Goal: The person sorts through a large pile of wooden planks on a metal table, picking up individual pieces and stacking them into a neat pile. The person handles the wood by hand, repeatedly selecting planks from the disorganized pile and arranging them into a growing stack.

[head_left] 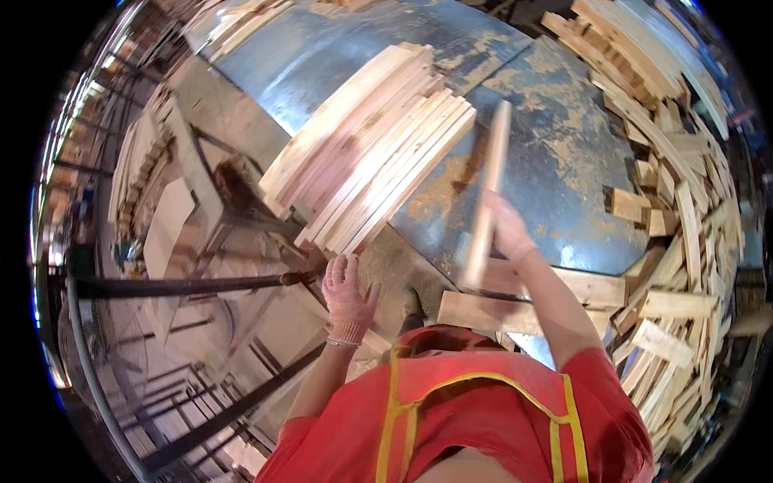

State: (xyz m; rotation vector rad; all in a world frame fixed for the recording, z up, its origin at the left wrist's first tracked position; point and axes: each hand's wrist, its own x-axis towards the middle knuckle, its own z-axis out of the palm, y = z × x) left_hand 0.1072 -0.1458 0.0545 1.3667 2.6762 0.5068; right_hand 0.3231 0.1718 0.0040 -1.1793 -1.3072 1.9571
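My right hand (509,227) is closed around a narrow wooden board (493,173), blurred by motion and held on a slant over the metal table (555,105). Close to the ends of a row of pale boards (370,145), my left hand (348,291) has its fingers stretched out and holds nothing. It wears a pinkish work glove with a knitted cuff. Those boards lie side by side on the table, left of the held one. Whether the left fingertips touch the nearest board I cannot tell.
Sawdust is scattered across the table. Offcuts and planks are heaped on the right (676,201). Wooden blocks (515,310) lie along the near table edge. A dark metal bar (193,286) juts in from the left, and more boards (137,173) are stacked beyond it.
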